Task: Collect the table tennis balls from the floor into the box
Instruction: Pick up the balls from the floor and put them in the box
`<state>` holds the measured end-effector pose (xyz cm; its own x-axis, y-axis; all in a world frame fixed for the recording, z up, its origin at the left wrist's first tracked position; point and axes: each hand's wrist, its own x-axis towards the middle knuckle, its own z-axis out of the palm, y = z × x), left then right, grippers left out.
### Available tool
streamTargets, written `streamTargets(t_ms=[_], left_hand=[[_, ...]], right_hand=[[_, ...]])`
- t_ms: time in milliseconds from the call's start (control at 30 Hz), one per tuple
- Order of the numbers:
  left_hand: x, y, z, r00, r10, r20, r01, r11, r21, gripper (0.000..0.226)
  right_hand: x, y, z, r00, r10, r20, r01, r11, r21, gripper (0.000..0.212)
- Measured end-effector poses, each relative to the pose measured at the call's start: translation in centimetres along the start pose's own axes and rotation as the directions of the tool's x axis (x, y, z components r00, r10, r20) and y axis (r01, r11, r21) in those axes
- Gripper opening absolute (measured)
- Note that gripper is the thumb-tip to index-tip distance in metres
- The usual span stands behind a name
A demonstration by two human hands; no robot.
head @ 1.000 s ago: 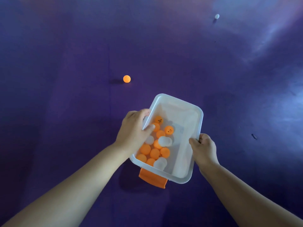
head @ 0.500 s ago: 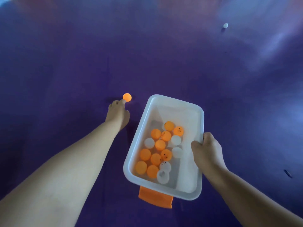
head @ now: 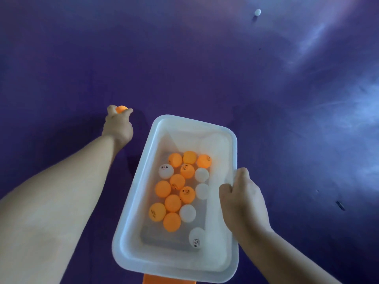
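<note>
A white plastic box (head: pixel 143 181) sits low in the middle of the head view, holding several orange and white table tennis balls (head: pixel 177 181). My right hand (head: pixel 242 197) grips the box's right rim. My left hand (head: pixel 118 126) reaches out to the left of the box, and its fingertips pinch an orange ball (head: pixel 121 109) down at the purple floor. A white ball (head: pixel 257 12) lies far off on the floor at the upper right.
The purple floor (head: pixel 205 68) spreads all around, with bright glare at the right. An orange flat piece (head: pixel 164 280) shows under the box's near end. A small dark scrap (head: pixel 340 205) lies on the floor to the right.
My left hand left the box rim, reached out to the orange ball on the floor and now pinches it. The view moved closer to the floor, and the balls in the box shifted.
</note>
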<state>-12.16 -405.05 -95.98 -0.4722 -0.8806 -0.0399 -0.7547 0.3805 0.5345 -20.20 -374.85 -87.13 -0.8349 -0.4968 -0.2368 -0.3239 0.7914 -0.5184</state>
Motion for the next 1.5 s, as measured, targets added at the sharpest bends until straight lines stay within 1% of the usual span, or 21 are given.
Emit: streamTargets(t_ms=[100,133,200,267,333,400,433,467,533,567,600,633,667,733,767,867,933,1033,1200,1300,1500], left_hand=[[-1.3,2.2,-2.3,0.965,0.105,-0.24,-0.154,0.968,-0.196,0.044],[-2.2,3.2,-3.4,0.939,0.144,-0.313,-0.221,0.948,-0.229,0.042],[-4.8,4.7,-5.4,0.888,0.26,-0.38,-0.358,0.909,-0.214,0.041],[-8.0,5.7,-6.9,0.846,0.415,-0.335,-0.487,0.857,-0.168,0.039],[-10.9,6.6,-7.7,0.836,0.524,-0.165,-0.546,0.822,-0.16,0.042],[-13.2,7.1,-7.9,0.832,0.553,0.033,-0.546,0.829,-0.12,0.053],[-14.2,7.0,-7.7,0.834,0.546,0.08,-0.542,0.838,-0.07,0.057],[-15.2,6.8,-7.5,0.844,0.531,0.08,-0.533,0.846,-0.004,0.059],[-17.2,6.5,-7.2,0.898,0.44,0.033,-0.44,0.891,0.109,0.062],[-18.5,6.5,-7.2,0.941,0.335,0.04,-0.337,0.936,0.1,0.066],[-19.8,6.6,-7.2,0.98,0.189,0.067,-0.193,0.979,0.059,0.069],[-21.2,6.9,-7.4,0.994,0.04,0.1,-0.042,0.999,0.015,0.066],[-22.4,7.0,-7.4,0.99,-0.075,0.122,0.076,0.997,-0.001,0.057],[-24.7,7.2,-7.6,0.979,-0.176,0.103,0.174,0.984,0.035,0.02],[-25.6,7.4,-8.0,0.977,-0.197,0.079,0.192,0.979,0.066,0.005],[-27.9,9.1,-10.0,0.971,-0.239,0.027,0.235,0.965,0.115,0.016],[-28.8,11.2,-12.6,0.966,-0.257,-0.009,0.257,0.96,0.108,0.017],[-29.4,15.5,-17.2,0.959,-0.282,0.0,0.281,0.958,0.063,0.018],[-31.7,22.7,-26.0,0.915,-0.385,0.12,0.392,0.919,-0.038,0.009],[-33.4,27.1,-32.1,0.88,-0.444,0.169,0.465,0.877,-0.118,0.012],[-35.7,35.2,-47.0,0.837,-0.447,0.316,0.521,0.827,-0.211,0.006]], right_hand=[[0.0,-0.1,-0.1,1.0,0.011,0.015,-0.011,1.0,0.002,0.006],[0.0,-0.2,0.0,1.0,0.011,0.017,-0.011,1.0,0.0,0.005],[-0.1,-0.3,0.0,1.0,0.016,0.017,-0.016,1.0,-0.001,0.004],[-0.4,-0.4,-0.1,0.999,0.022,0.025,-0.023,1.0,0.014,0.003],[-0.6,-0.4,-0.5,0.999,0.025,0.03,-0.026,0.999,0.046,0.003],[-1.0,-0.4,-1.0,0.999,0.021,0.046,-0.024,0.997,0.072,0.003],[-1.1,-0.4,-1.2,0.998,0.02,0.058,-0.025,0.996,0.089,0.003],[-1.2,-0.3,-1.3,0.998,0.022,0.067,-0.029,0.993,0.112,0.003],[-1.4,-0.2,-1.7,0.995,0.031,0.09,-0.044,0.988,0.149,0.004],[-1.5,-0.2,-1.8,0.994,0.034,0.105,-0.051,0.985,0.165,0.006],[-1.6,-0.1,-2.0,0.992,0.036,0.117,-0.057,0.982,0.179,0.006],[-1.6,-0.1,-2.1,0.991,0.047,0.122,-0.07,0.978,0.196,0.004],[-1.8,-0.2,-2.3,0.99,0.065,0.123,-0.091,0.972,0.219,0.003],[-2.2,-0.2,-2.6,0.989,0.071,0.127,-0.1,0.966,0.239,0.004],[-2.5,-0.2,-2.8,0.99,0.049,0.134,-0.08,0.969,0.233,0.004],[-3.7,-0.4,-4.8,0.986,-0.029,0.163,-0.009,0.974,0.227,0.006],[-4.2,-1.5,-7.4,0.981,-0.076,0.18,0.037,0.977,0.208,0.006],[-5.1,-3.6,-12.8,0.975,-0.133,0.178,0.103,0.98,0.171,0.007],[-7.7,-7.9,-23.7,0.963,-0.197,0.183,0.179,0.978,0.108,0.01],[-10.2,-11.2,-31.1,0.955,-0.222,0.196,0.208,0.974,0.09,0.009],[-16.1,-20.0,-45.6,0.95,-0.231,0.212,0.219,0.973,0.079,0.008]])
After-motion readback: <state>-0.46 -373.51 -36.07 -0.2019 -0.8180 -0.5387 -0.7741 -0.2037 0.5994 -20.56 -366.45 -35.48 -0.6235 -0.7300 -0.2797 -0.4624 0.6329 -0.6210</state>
